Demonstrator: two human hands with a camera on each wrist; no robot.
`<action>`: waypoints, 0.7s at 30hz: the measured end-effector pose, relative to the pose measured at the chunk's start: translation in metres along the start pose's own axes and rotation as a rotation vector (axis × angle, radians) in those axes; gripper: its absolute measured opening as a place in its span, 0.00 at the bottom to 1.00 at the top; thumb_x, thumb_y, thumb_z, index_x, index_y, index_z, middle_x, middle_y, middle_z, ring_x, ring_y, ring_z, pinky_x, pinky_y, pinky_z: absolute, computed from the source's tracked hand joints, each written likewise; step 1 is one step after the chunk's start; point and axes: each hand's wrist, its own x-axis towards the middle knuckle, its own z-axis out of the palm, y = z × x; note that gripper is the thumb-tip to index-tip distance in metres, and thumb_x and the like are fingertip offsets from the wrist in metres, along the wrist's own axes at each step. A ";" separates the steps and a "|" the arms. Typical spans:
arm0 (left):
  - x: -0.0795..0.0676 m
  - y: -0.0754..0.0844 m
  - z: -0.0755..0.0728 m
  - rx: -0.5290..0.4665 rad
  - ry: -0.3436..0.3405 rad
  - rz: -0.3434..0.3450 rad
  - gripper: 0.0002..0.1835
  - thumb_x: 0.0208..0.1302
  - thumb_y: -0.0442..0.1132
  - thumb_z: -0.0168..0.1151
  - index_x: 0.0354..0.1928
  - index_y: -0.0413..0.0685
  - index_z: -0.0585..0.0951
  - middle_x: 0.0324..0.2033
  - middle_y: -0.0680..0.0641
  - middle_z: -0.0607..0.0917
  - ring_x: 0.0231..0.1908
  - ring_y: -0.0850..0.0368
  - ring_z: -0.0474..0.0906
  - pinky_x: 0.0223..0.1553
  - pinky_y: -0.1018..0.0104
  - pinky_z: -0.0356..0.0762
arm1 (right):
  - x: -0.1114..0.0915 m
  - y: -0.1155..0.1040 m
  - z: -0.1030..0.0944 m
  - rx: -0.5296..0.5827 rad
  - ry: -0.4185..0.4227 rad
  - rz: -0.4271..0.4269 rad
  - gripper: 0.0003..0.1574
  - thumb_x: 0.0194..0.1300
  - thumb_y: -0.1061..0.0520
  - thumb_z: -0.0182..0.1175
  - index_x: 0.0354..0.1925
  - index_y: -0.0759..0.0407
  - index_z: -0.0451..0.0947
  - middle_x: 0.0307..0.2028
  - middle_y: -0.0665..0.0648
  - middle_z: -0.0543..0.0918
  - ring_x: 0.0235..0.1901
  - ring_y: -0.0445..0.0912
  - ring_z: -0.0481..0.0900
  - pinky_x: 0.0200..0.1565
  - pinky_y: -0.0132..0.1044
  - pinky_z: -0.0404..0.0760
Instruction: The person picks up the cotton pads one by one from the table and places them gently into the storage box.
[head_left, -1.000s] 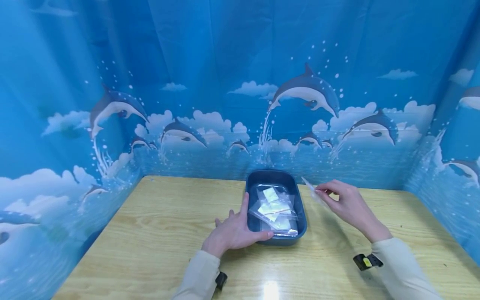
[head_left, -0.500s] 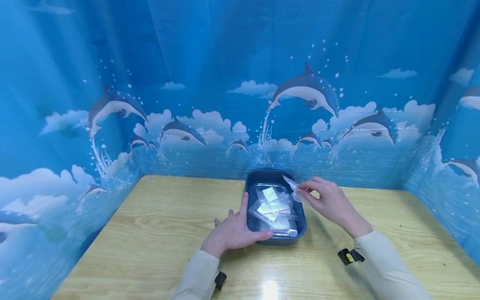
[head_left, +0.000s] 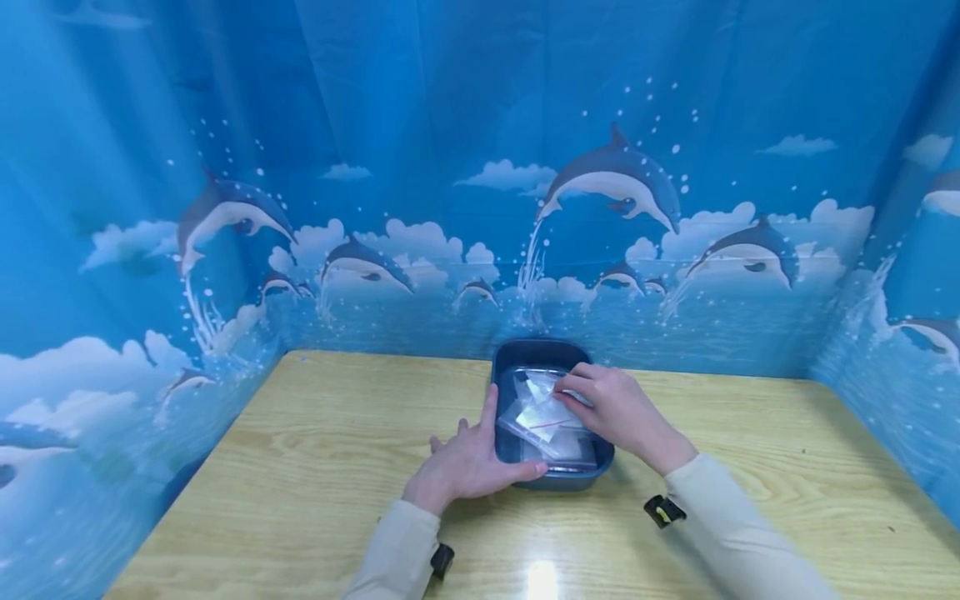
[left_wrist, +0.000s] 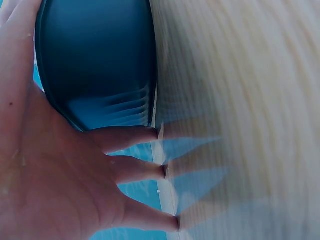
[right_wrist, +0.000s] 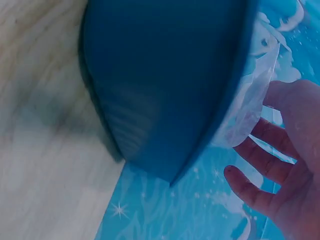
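Observation:
A dark blue plastic bin (head_left: 504, 360) stands on the wooden table, with several small clear zip bags (head_left: 566, 454) holding white pieces piled inside. My left hand (head_left: 467, 463) rests at the bin's near left corner. Its index finger lies along the left side and its thumb reaches over the near rim. In the left wrist view the other straight fingertips (left_wrist: 159, 170) touch the tabletop. Over the bin's right side, my right hand (head_left: 621, 410) pinches a clear plastic bag (right_wrist: 254, 98) between thumb and fingers. In the head view that bag overlaps the pile below it.
The light wooden table (head_left: 337, 467) meets a blue dolphin-print curtain (head_left: 420, 192) behind the bin and at both sides. The bin stands close to the table's back edge.
My right hand has moved left with the pinched bag, from beside the bin, across its right rim, to above the pile. My left hand stays at the corner.

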 end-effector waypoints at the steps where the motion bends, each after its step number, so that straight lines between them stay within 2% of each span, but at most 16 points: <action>1: 0.000 0.000 0.000 0.000 0.000 0.001 0.72 0.48 0.85 0.59 0.83 0.61 0.32 0.74 0.35 0.69 0.75 0.26 0.57 0.67 0.15 0.46 | 0.001 -0.001 0.002 -0.012 -0.014 -0.004 0.06 0.63 0.58 0.72 0.41 0.51 0.89 0.36 0.50 0.88 0.32 0.43 0.86 0.36 0.39 0.87; 8: -0.001 0.000 -0.001 -0.006 -0.006 -0.001 0.72 0.48 0.85 0.58 0.83 0.62 0.32 0.75 0.36 0.68 0.76 0.26 0.57 0.67 0.14 0.45 | 0.003 -0.007 0.017 -0.092 -0.125 0.026 0.07 0.64 0.54 0.72 0.42 0.49 0.89 0.36 0.49 0.88 0.34 0.43 0.85 0.37 0.43 0.82; 16: -0.001 0.000 -0.002 -0.004 -0.008 0.010 0.71 0.49 0.85 0.57 0.83 0.62 0.31 0.74 0.35 0.69 0.75 0.25 0.57 0.66 0.14 0.46 | 0.006 -0.013 0.024 -0.112 -0.244 0.064 0.14 0.64 0.47 0.73 0.47 0.48 0.90 0.38 0.49 0.88 0.36 0.43 0.85 0.46 0.55 0.81; 21: -0.001 0.000 -0.002 -0.003 -0.005 0.016 0.71 0.49 0.85 0.57 0.83 0.61 0.32 0.74 0.35 0.69 0.75 0.25 0.58 0.66 0.14 0.46 | 0.007 -0.015 0.027 -0.105 -0.311 0.110 0.20 0.62 0.46 0.74 0.51 0.48 0.89 0.43 0.52 0.88 0.42 0.47 0.86 0.54 0.69 0.79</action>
